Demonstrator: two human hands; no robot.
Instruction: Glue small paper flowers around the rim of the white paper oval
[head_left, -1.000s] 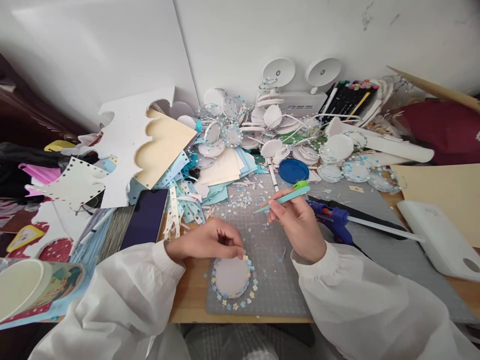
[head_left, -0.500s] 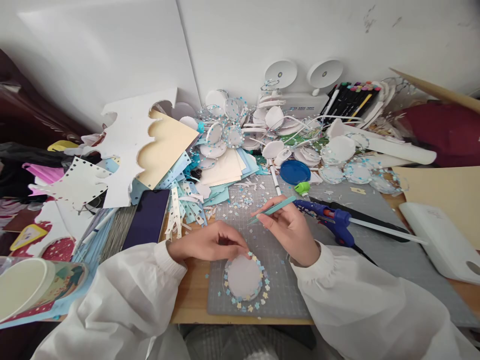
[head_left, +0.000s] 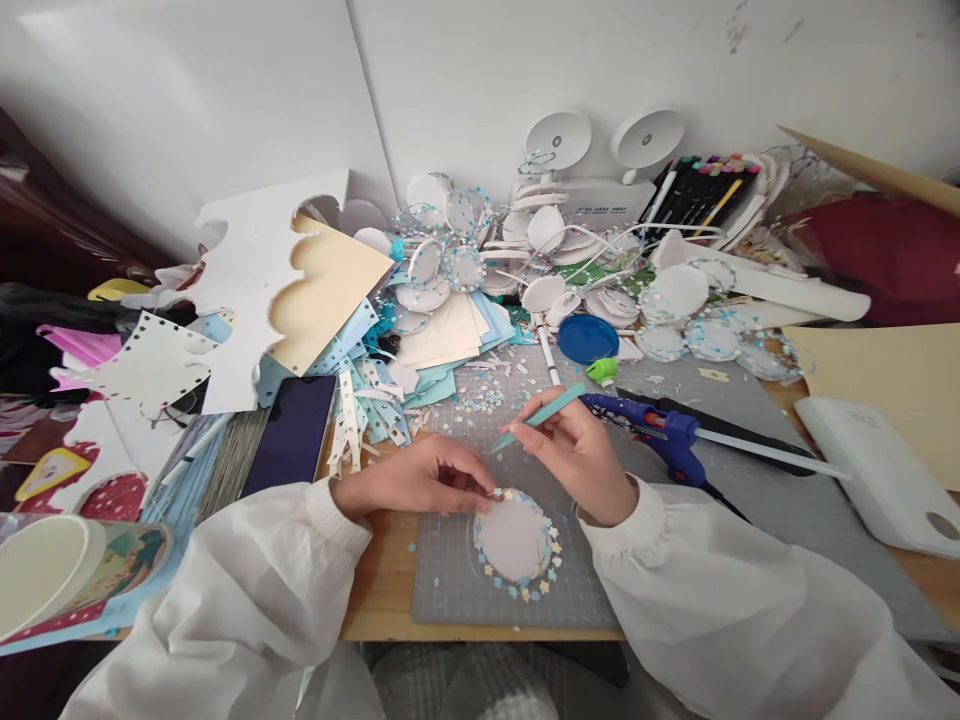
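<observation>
A round white foam disc (head_left: 514, 540), ringed with small blue, cream and yellow paper stars, lies over the grey cutting mat (head_left: 450, 597). My left hand (head_left: 420, 482) pinches its upper left rim between thumb and fingers. Held in my right hand (head_left: 577, 452) is a pair of teal tweezers (head_left: 553, 410), their tips pointing left and down towards the mat, above the disc. Whether the tips grip anything is too small to tell. Loose paper stars (head_left: 480, 395) lie scattered on the mat beyond my hands.
A blue hot glue gun (head_left: 667, 430) with a white glue stick lies right of my right hand. Behind are a blue lid (head_left: 588, 340), a green cap (head_left: 601, 371) and piled white discs (head_left: 675, 292). A phone (head_left: 289, 435) and paper cup (head_left: 52, 570) are at left.
The disc with its star ring has shifted right and slightly away from me, with my left hand still at its rim. My right hand and the tweezers have shifted only slightly left.
</observation>
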